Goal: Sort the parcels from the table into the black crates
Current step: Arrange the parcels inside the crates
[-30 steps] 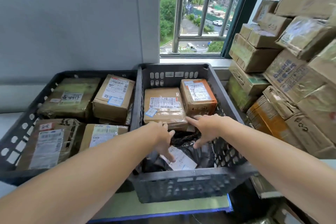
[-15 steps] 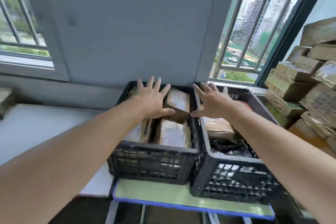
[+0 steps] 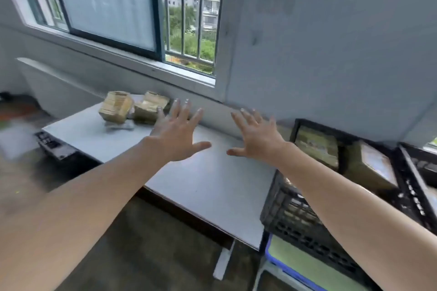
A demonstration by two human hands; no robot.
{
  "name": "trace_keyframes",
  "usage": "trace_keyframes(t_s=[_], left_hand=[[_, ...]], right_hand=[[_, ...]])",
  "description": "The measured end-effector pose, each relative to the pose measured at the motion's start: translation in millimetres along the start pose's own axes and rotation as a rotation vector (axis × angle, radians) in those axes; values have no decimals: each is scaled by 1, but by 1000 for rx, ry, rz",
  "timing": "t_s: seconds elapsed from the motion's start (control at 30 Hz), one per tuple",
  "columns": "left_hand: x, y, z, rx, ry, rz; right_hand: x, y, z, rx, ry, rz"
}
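Parcels (image 3: 133, 110) lie stacked unevenly at the worktop (image 3: 208, 182) far edge; both the left hand (image 3: 176, 136) and right hand (image 3: 257, 139), spread and empty, could topple them.

Two taped brown parcels (image 3: 115, 107) lie touching at the table's (image 3: 208, 182) far end. To the right, black crates (image 3: 305, 231) hold further parcels.

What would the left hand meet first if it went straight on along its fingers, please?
Probably the tape-wrapped brown cardboard parcel beside the left hand, else the grey wall behind; depth is unclear.
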State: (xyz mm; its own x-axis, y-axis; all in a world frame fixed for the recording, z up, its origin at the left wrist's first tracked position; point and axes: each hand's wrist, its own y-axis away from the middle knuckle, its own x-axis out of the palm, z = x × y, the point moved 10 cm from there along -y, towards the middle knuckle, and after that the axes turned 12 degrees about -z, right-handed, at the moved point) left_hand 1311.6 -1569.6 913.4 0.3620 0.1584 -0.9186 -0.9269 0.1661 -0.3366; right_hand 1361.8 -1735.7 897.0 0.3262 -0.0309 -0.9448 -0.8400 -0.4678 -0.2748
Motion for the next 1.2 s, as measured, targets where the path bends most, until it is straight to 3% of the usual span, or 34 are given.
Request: trace_keyframes(t_s=[0.27, 0.57, 1.2], left_hand=[[60, 6, 163, -187, -118, 98], [151, -84, 299, -275, -136, 128], [387, -191, 497, -392, 103, 358]], right_hand=[[40, -119, 127, -143, -135, -3], [117, -294, 180, -98, -239, 13], [296, -507, 313, 13, -298, 188]])
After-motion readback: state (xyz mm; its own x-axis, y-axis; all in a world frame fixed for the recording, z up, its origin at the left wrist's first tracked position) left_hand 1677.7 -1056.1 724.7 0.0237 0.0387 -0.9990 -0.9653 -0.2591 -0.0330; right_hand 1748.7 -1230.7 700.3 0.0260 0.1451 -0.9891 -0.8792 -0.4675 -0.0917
